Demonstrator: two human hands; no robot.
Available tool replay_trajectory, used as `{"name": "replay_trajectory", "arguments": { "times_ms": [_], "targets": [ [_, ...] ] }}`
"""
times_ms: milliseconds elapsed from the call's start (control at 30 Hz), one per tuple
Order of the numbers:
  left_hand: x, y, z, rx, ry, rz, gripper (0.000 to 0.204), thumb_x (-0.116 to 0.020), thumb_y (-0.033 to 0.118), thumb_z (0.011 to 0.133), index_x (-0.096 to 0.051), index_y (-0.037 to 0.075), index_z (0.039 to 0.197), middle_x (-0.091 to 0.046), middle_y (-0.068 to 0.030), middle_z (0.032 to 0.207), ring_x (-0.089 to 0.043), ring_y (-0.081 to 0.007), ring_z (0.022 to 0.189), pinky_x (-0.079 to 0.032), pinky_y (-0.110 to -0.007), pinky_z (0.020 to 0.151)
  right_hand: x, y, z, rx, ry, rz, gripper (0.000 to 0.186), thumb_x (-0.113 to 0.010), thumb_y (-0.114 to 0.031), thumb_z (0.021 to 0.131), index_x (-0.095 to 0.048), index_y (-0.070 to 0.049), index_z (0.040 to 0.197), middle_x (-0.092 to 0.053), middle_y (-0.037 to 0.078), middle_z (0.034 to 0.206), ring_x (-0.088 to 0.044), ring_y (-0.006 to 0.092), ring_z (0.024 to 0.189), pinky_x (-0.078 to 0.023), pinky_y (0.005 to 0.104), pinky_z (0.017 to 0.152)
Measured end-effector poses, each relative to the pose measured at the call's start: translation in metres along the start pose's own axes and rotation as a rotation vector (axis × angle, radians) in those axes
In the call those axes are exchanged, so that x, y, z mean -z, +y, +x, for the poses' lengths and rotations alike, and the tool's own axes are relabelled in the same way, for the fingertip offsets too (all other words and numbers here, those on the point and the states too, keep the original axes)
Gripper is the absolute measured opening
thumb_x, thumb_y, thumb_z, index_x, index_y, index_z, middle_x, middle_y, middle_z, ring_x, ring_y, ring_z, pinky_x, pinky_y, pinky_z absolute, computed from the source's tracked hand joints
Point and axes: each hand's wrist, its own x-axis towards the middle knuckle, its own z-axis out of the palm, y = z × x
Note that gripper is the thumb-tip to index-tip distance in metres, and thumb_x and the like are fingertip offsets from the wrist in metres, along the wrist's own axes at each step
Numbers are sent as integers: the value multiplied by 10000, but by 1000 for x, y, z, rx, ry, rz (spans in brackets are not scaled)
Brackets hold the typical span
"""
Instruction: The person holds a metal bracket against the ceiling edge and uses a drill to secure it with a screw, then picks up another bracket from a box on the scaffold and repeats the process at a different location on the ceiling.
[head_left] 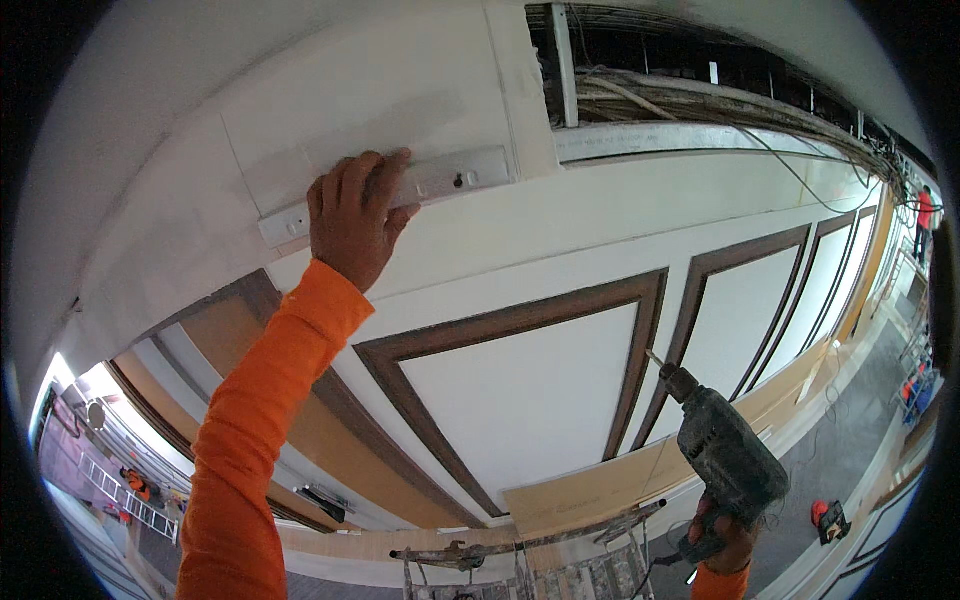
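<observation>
My left hand [358, 215], in an orange sleeve, holds a long white mounting plate [435, 178] flat against the upper wall. Its fingers are bent together over the plate, and the palm covers part of it. Holes and slots show along the plate, with one dark hole right of my fingers. Lower right, my right hand [730, 540] is wrapped round the handle of a dusty dark power drill [732, 455]. The drill tilts up and left, its thin bit [655, 357] pointing at the panelled wall. A cord hangs from the drill's handle.
Cables [700, 95] run through an opening at the upper right. Brown-framed white panels [530, 390] line the wall. Below me stands a worn ladder or trestle top [530, 545]. Red-and-black gear [830, 522] lies on the floor; a person [135, 484] and another ladder [130, 497] are far left.
</observation>
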Motion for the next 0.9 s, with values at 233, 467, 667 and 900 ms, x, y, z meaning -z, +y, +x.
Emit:
{"name": "replay_trajectory", "arguments": {
  "times_ms": [233, 467, 667, 900],
  "targets": [
    [4, -5, 2, 48, 13, -73, 594, -744, 389, 805, -554, 239, 1347, -498, -51, 1287, -437, -291, 1223, -339, -495, 1018, 55, 3, -13, -247, -18, 211, 583, -723, -156, 838, -455, 50, 1313, -614, 221, 907, -608, 290, 572, -547, 401, 481],
    [-2, 2, -2, 92, 75, -158, 593, -778, 380, 762, -572, 244, 1301, -507, -30, 1231, -438, -280, 1209, -359, -497, 978, -6, -19, -12, -318, -113, -67, 644, -727, -272, 854, -425, 41, 1329, -586, 143, 904, -538, 213, 538, -421, 351, 386],
    [-11, 5, -5, 115, 184, -193, 568, -808, 381, 699, -614, 214, 1205, -510, -2, 1215, -440, -260, 1188, -369, -486, 964, -43, -28, -26, -506, -71, 419, 569, -623, -218, 899, -382, 8, 1363, -594, 142, 1030, -607, 265, 728, -499, 407, 524],
    [-18, 17, 0, 150, 206, -141, 555, -823, 402, 653, -630, 235, 1146, -525, 25, 1158, -453, -236, 1147, -379, -462, 946, -58, -33, -39, -547, -68, 220, 532, -638, -191, 891, -411, -8, 1335, -597, 141, 931, -621, 267, 773, -541, 434, 610]
  ]
}}
